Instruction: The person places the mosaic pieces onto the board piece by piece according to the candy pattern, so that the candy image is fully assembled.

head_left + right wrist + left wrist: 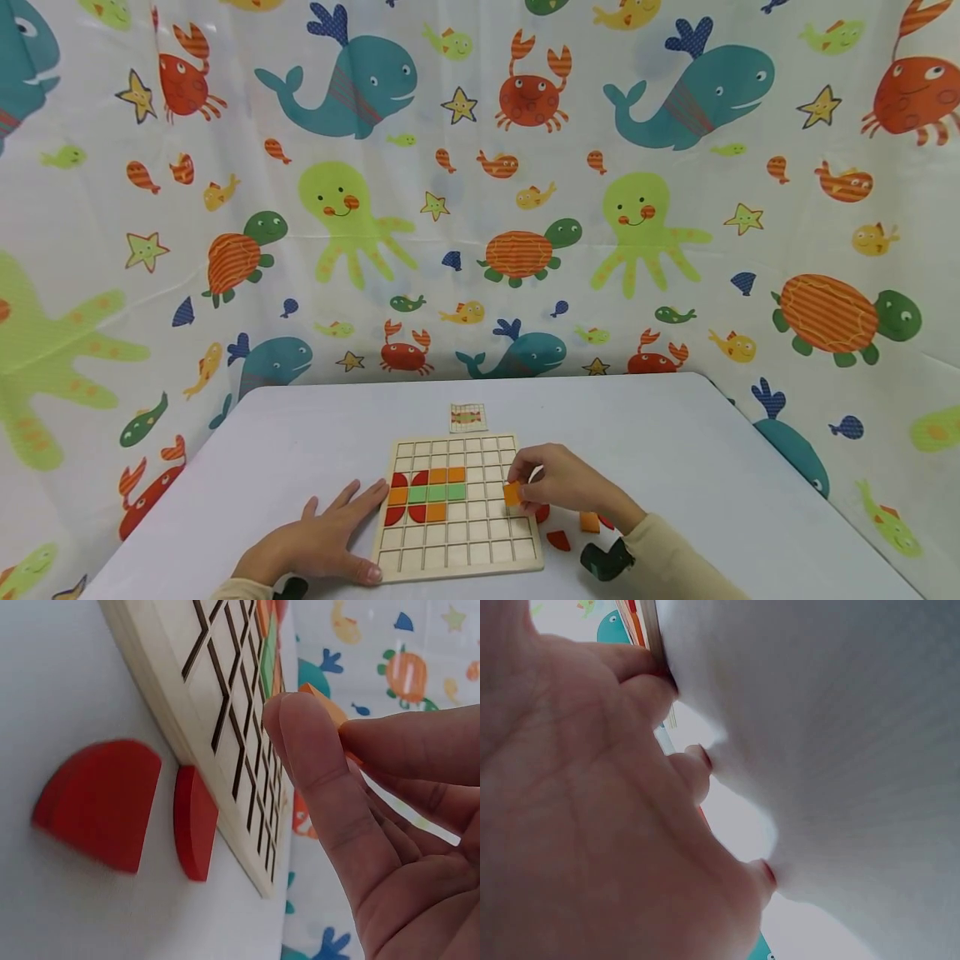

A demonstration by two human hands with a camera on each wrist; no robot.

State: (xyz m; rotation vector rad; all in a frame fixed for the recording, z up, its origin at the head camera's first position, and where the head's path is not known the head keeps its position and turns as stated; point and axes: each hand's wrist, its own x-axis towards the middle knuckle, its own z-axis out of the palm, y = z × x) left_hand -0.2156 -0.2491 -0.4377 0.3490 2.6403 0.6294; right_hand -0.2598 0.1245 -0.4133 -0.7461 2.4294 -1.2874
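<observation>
My right hand [562, 479] pinches an orange square tile [512, 494] between thumb and fingers, over the right side of a wooden grid board [487, 554]. In the right wrist view the tile [324, 705] shows only as a thin edge behind the fingertips. On the board's left half sit green squares [437, 493] in a row, with orange squares [437, 512] and red quarter-circle tiles [393, 516] around them. My left hand [322, 533] rests with spread fingers at the board's left edge, its thumb by the near corner. The left wrist view shows its palm [592, 787].
Beyond the board lies a small pattern card [468, 417]. To its right are loose tiles: a red quarter circle [558, 540], another red piece [196, 825] against the board's edge, and an orange square [589, 522]. A sea-animal curtain [465, 200] hangs behind the white table [315, 442].
</observation>
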